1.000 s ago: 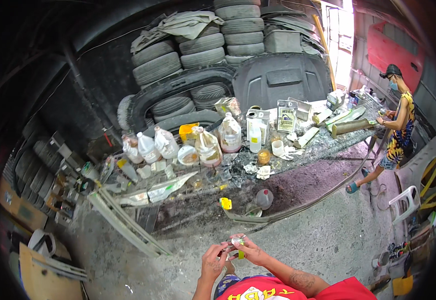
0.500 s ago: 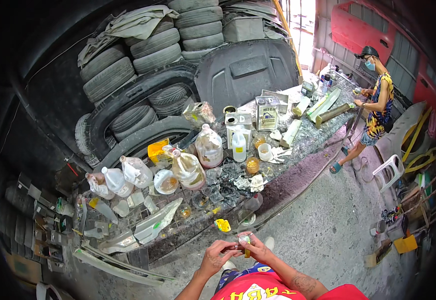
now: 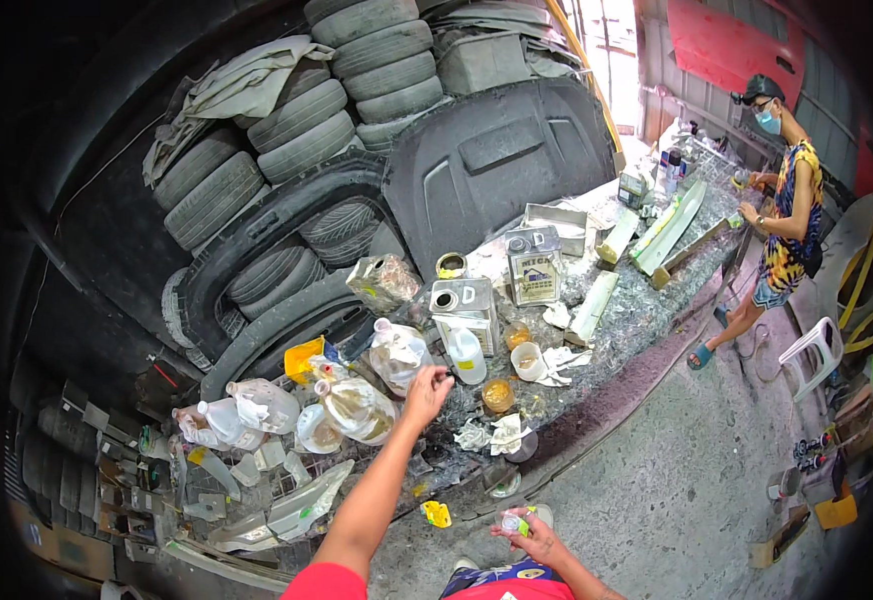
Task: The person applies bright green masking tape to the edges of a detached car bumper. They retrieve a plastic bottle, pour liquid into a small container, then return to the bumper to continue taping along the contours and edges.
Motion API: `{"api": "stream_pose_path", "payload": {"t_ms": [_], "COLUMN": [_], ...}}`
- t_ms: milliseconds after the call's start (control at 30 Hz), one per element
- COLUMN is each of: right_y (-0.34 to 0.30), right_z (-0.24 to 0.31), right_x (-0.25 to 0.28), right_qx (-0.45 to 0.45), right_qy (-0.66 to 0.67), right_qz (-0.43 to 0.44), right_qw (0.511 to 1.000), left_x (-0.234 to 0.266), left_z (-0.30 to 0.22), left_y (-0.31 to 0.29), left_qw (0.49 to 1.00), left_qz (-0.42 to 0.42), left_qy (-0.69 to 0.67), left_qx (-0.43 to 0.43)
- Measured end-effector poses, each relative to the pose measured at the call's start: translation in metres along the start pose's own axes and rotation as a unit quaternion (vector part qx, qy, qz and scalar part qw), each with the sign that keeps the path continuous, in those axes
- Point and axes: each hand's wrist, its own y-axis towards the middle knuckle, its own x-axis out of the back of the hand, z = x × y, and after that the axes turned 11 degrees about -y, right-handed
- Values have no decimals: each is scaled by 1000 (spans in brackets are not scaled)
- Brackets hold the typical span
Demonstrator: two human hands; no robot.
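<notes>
My left hand (image 3: 427, 395) is stretched out over the workbench, beside a cloudy plastic jug (image 3: 400, 355) and close to a translucent white squeeze bottle (image 3: 468, 357). Its fingers are pinched together; a small dark bit shows at the fingertips, too small to name. Low in front of my body, my right hand (image 3: 539, 543) is closed around a small clear container (image 3: 514, 523) with a whitish end and a yellow-green patch. A yellow piece (image 3: 437, 514) lies to the left of that hand, by the bench edge.
The cluttered workbench (image 3: 632, 320) carries metal cans (image 3: 536, 268), a white cup (image 3: 529, 361), an amber-filled cup (image 3: 498, 396), crumpled rags (image 3: 508, 434) and several jugs. A co-worker (image 3: 786, 200) stands at its far right end. A white plastic chair (image 3: 814, 340) is on the right.
My left hand has left the small container and reached forward over the bench. The right hand keeps hold of the container, slightly lower and farther right. The whole view has shifted a little.
</notes>
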Motion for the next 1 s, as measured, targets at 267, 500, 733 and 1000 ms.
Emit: {"api": "stream_pose_path", "payload": {"t_ms": [267,500,733,1000], "right_y": [14,12,32,28], "right_z": [11,0,20,19], "right_x": [53,103,105,101], "right_qx": [-32,-33,-45,-1], "right_qy": [-14,-14,-63,-164], "right_qz": [-27,-49,1,-7], "right_qw": [999,998,997,986], "left_x": [-67,-36,20,52], "left_z": [91,62,107,127], "left_y": [63,39,63,100], "left_qw": [982,900,924,906], "left_qz": [-149,-407,-302,-380], "left_qy": [79,89,115,100], "left_qx": [89,130,203,160]}}
